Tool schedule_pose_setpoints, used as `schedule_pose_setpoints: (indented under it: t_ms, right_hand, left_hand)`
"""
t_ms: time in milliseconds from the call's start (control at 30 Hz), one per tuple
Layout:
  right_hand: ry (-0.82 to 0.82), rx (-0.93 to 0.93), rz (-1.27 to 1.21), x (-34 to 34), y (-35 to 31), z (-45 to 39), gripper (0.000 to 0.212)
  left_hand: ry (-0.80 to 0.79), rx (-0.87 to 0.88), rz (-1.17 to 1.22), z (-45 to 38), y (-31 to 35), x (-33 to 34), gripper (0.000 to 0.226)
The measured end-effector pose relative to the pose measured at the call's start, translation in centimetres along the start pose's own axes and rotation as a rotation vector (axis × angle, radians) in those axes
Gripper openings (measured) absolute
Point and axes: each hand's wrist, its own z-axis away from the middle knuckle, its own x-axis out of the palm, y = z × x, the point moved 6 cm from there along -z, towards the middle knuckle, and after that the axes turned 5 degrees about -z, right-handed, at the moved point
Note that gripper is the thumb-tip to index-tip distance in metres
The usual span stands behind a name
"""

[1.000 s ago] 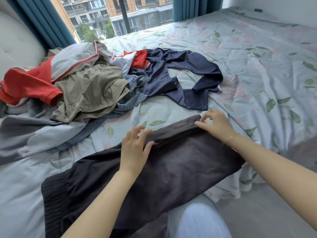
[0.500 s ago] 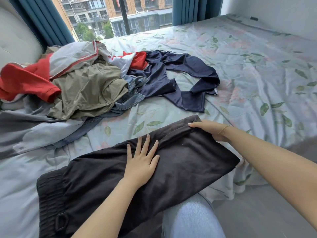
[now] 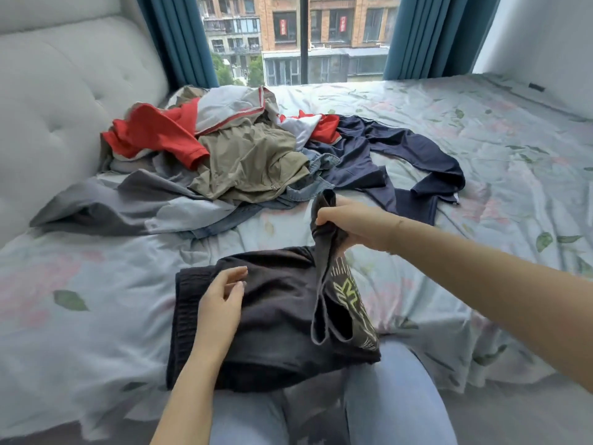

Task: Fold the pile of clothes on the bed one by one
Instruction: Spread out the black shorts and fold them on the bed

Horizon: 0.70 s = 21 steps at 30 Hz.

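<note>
A dark brown pair of trousers (image 3: 276, 319) lies on the near edge of the bed, its waistband at the left. My right hand (image 3: 356, 226) grips the leg end and holds it lifted above the garment, so a yellow-green print shows on the hanging part. My left hand (image 3: 221, 303) rests on the trousers near the waistband with relaxed fingers. Behind them sits the pile of clothes (image 3: 244, 155): red, khaki, grey, denim and white pieces. A navy garment (image 3: 385, 159) sprawls to the right of the pile.
The floral bedsheet (image 3: 497, 175) spreads bare to the right and far side. A padded headboard (image 3: 57, 101) stands at the left. Teal curtains (image 3: 179, 36) frame a window behind the bed. My knees in light jeans (image 3: 385, 403) touch the bed's near edge.
My right hand has picked up the trouser leg end and carried it up and leftward over the garment. My left hand slid left toward the waistband. The camera view has risen.
</note>
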Motion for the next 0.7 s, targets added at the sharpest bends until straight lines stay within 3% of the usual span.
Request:
schedule_pose_setpoints:
  t_ms: [167,300,433,567,700]
  right_hand:
    - [-0.124,0.101,0.143,14.2,0.1,-3.8,0.027]
    - [-0.231,0.157,0.286,21.8,3.0,-6.1,0.047]
    - [-0.293,0.173,0.226,23.4,4.2,-6.4,0.071]
    - [-0.371,-0.058,0.171,20.0,3.4,-4.8,0.058]
    - [-0.081,-0.454,0.481,14.4,3.6,-3.4,0.038]
  left_hand:
    - [0.220,-0.280,0.087,3.9,-4.8,-7.7,0.025]
    - [0.090,-0.454,0.120,6.1,-8.2,-7.8,0.015]
    - [0.066,-0.390,-0.051,6.7,-7.8,-6.8,0.047]
    - [0.103,-0.328,-0.332,6.4,-7.4,-5.4,0.084]
    - [0.317,-0.303,-0.619,5.7,-7.6,-5.3,0.091]
